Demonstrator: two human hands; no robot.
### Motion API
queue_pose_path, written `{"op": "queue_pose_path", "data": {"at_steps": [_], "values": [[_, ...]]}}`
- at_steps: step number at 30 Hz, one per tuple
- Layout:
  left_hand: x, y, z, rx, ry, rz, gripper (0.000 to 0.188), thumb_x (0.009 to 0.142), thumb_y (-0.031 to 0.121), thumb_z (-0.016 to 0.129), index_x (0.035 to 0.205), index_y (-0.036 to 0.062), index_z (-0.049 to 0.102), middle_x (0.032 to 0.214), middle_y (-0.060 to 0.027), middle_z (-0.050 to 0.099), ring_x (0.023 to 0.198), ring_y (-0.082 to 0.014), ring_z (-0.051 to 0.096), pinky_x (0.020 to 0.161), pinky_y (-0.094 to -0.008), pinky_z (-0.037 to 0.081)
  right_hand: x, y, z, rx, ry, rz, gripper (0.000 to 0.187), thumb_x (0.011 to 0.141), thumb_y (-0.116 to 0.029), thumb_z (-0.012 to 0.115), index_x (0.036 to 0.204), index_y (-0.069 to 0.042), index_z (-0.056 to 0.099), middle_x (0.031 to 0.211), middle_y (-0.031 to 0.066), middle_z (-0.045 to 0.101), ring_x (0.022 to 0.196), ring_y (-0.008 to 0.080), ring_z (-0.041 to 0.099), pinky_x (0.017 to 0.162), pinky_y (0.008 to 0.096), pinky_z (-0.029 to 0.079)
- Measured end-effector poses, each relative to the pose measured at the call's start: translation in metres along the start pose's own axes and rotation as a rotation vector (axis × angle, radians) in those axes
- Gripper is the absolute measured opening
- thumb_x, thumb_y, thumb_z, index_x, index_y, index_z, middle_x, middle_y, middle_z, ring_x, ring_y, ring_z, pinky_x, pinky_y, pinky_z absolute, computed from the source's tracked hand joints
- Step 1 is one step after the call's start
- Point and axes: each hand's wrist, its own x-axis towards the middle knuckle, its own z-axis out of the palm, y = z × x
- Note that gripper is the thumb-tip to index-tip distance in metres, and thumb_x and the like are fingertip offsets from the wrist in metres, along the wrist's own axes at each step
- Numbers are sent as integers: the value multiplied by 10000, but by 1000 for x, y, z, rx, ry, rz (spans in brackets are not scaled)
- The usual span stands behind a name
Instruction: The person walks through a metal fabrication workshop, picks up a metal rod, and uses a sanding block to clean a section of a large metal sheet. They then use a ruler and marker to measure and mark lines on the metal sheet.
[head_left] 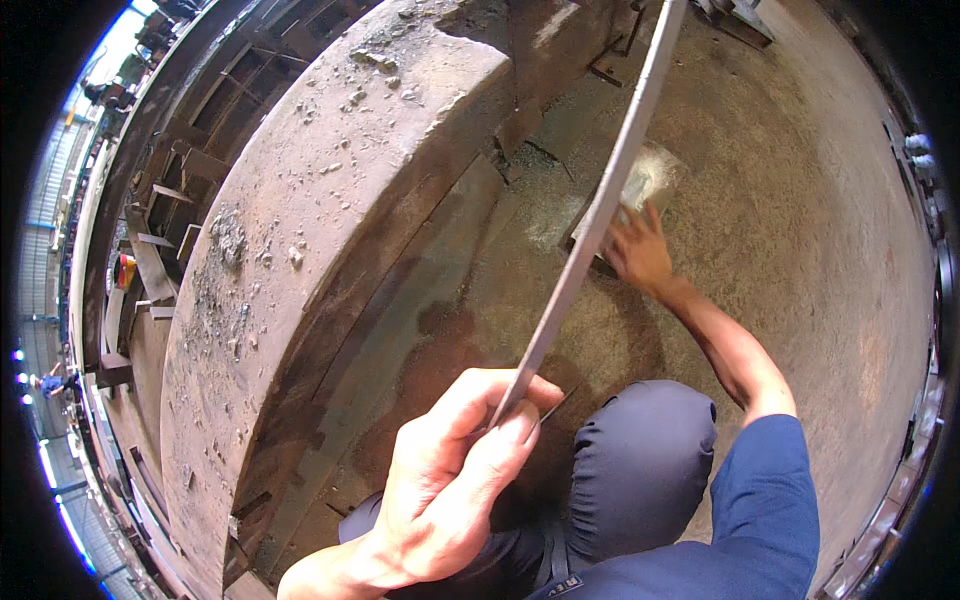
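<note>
My left hand (450, 475) is closed at the lower middle, with thumb and fingers pinching the near end of a long, thin, flat grey metal bar (607, 190). The bar slants up and away to the right, past the top edge of the view. Beyond it, my right hand (638, 248) reaches down to the ground with fingers spread. Its fingertips are at the near edge of a pale, shiny flat piece (655, 178). Whether they touch it, I cannot tell. The bar hides part of that piece.
A thick, curved metal slab (300, 210), strewn with grit and crumbs, rises on my left. Dusty brown floor (800, 250) spreads to the right. Metal scraps (735, 22) lie at the top. My bent knee (645, 470) is between my arms. Far left, a person (52, 383) appears small.
</note>
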Motion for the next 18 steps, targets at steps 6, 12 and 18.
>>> {"op": "queue_pose_path", "data": {"at_steps": [6,12,18], "values": [[-1,-1,1,25,-9,4,297,1061,169,504,1245,-46,596,680,63,443,555,-16,333,524,-204,271,25,47,-22,-99,-58,312,562,1026,-425,562,1539,-203,506,1499,95,587,1463,293,459,1269,635,157],[0,2,1,37,0,-25,310,1058,180,504,1244,-51,593,685,55,453,557,-19,340,526,-206,274,10,46,-21,-43,-36,160,576,1012,-441,594,1499,-137,540,1442,91,634,1485,341,421,1269,653,113],[0,-1,0,33,-23,31,303,1051,155,506,1250,-57,590,705,60,451,578,-18,345,538,-204,278,-2,15,9,-6,46,60,609,1008,-472,574,1550,-205,496,1526,50,572,1482,328,426,1261,651,158]]}}
